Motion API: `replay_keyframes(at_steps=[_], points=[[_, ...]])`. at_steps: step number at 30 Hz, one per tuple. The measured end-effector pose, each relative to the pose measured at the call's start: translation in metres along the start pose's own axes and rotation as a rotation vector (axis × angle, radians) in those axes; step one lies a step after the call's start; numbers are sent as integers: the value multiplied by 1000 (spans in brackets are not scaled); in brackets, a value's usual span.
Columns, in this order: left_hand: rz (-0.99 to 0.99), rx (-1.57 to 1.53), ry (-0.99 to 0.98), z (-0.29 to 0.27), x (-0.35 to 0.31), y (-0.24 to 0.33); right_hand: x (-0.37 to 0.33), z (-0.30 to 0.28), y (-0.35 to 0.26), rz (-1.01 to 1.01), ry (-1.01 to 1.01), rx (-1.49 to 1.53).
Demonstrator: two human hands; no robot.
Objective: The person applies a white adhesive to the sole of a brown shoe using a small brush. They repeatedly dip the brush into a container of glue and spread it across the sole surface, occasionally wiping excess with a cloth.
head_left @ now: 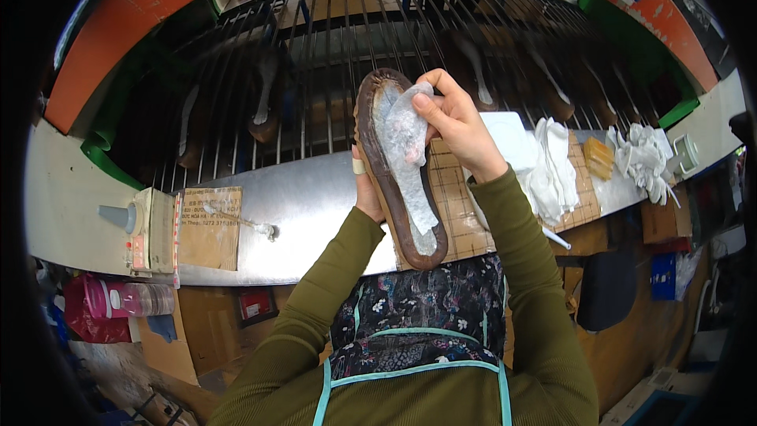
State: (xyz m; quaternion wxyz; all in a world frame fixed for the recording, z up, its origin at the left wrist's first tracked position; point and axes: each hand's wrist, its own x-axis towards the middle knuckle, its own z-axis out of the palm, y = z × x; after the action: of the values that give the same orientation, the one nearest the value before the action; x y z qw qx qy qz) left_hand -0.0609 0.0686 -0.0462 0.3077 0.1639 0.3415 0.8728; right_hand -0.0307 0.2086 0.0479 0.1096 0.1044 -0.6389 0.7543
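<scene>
The right hand (460, 125) pinches the pale sheet (404, 132), which runs lengthwise along the brown shoe (385, 184) the left hand (368, 196) clasps.

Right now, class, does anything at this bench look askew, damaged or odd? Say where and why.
Yes. The orange frame has chipped paint, with bare patches at upper left. A small pale tuft lies stray on the metal bench, left of the brown shoe part. The whitish sheet in the right hand looks wrinkled.

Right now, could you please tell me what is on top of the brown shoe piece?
A thin whitish sheet, pinched by the right hand; whatever the sheet covers cannot be seen.
</scene>
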Motion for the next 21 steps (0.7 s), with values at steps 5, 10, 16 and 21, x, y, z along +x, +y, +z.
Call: replay_keyframes(at_steps=[5, 10, 16, 21], points=[[-50, -20, 37, -15, 1, -6, 8, -1, 5, -97, 40, -207], [-83, -41, 48, -15, -2, -6, 12, 0, 9, -284, 177, -731], [-151, -112, 38, -25, -4, -12, 15, 5, 9, -212, 307, -920], [-176, -144, 28, -31, -4, -17, 21, 5, 8, -187, 338, -965]])
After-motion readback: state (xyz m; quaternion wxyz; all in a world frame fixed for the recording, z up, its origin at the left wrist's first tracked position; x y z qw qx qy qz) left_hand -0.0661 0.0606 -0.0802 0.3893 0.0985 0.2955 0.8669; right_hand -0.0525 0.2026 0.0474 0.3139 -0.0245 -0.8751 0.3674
